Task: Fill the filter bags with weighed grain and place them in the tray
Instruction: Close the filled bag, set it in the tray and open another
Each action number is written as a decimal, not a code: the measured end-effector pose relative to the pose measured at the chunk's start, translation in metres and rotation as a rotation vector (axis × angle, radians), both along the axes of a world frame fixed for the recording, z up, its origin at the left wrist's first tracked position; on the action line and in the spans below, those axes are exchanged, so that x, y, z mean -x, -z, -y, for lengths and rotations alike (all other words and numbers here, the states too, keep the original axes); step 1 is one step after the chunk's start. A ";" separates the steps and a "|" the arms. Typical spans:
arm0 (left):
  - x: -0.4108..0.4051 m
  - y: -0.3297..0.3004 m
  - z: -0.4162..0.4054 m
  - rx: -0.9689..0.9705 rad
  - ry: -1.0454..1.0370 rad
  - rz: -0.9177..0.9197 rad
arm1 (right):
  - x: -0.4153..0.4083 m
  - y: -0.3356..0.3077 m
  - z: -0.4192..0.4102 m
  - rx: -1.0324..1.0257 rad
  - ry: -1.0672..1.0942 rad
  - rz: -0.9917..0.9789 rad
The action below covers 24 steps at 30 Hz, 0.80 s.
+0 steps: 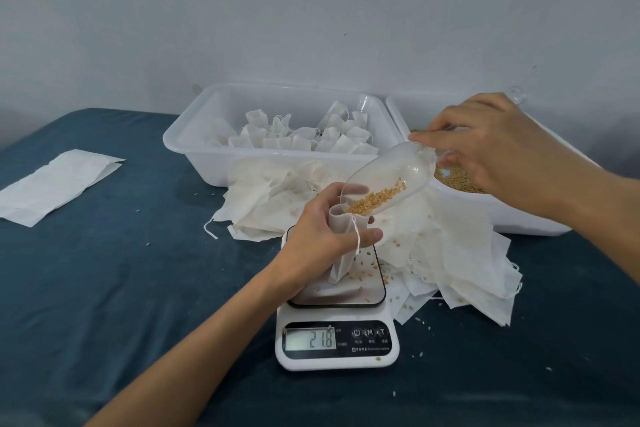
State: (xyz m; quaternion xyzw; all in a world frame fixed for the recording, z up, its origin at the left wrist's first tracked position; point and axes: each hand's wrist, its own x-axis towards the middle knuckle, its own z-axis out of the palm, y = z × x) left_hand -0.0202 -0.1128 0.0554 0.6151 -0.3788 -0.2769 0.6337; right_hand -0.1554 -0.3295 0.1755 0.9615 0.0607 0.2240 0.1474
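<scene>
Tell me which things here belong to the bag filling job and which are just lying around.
In use: left hand, filter bag, right hand, clear scoop, scale, grain tub, tray of filled bags, empty bag pile.

Lying about: flat white packet, spilled grains.

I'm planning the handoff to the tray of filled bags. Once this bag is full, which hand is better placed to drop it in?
Probably left: the left hand already holds the bag over the scale; the right hand holds the scoop.
</scene>
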 end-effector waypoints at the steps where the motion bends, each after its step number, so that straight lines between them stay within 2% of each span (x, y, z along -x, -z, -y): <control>1: 0.000 0.000 0.000 -0.004 -0.003 -0.004 | 0.000 0.000 0.000 0.000 -0.001 0.001; 17: 0.001 -0.003 -0.001 0.027 0.013 -0.031 | -0.001 0.001 0.000 -0.031 0.015 -0.012; 24: -0.003 0.000 0.000 0.022 0.006 -0.042 | 0.002 0.026 0.015 -0.528 0.155 -0.152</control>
